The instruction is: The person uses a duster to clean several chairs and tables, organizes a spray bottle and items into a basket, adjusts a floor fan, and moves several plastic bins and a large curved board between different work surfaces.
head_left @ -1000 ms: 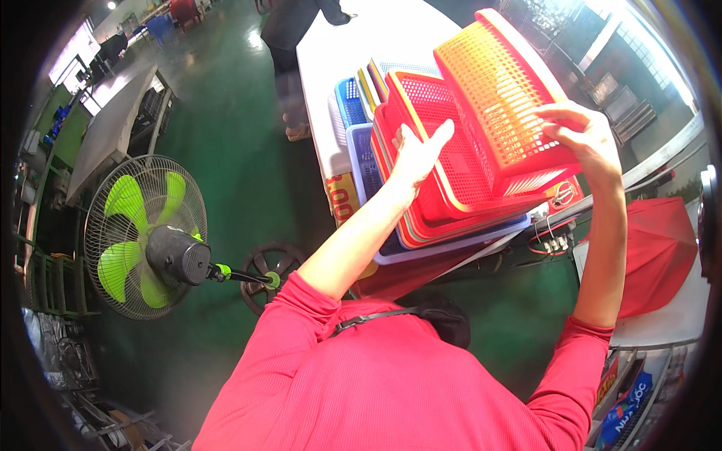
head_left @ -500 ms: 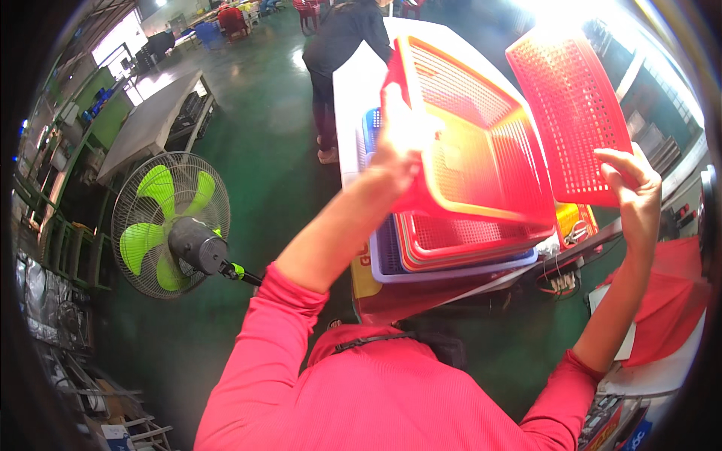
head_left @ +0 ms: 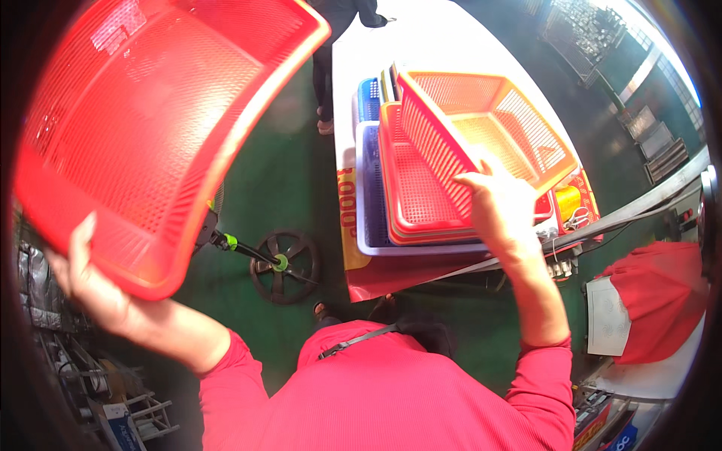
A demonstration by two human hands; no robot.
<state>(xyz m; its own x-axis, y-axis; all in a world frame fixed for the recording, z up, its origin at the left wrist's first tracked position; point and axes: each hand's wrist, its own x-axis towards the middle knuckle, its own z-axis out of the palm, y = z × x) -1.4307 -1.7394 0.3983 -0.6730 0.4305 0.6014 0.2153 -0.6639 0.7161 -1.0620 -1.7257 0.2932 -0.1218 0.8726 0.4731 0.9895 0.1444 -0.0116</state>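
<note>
A large red perforated plastic basket (head_left: 150, 135) is raised at the far left, its open side tilted up. My left hand (head_left: 98, 289) grips its near end, with the thumb over the rim and the other fingers partly hidden. On the right, my right hand (head_left: 505, 207) is closed on the near wall of an orange-red basket (head_left: 481, 134), which leans tilted over a stack. Below it sits a red basket (head_left: 421, 180), nested with others inside a pale purple-blue basket (head_left: 369, 214) on the table. Behind these shows a bright blue basket (head_left: 368, 101).
The white-topped table (head_left: 436, 34) extends away ahead, and another person (head_left: 338, 15) stands at its far left. A fan stand (head_left: 284, 263) is on the green floor to my left. A yellow item (head_left: 569, 201) and scissors (head_left: 577, 219) lie right of the stack. Red cloth (head_left: 662, 301) hangs at the right.
My left hand has swung from above the stack to the far left and now carries a red basket. My right hand has come inward onto the orange-red basket, which is lower over the stack.
</note>
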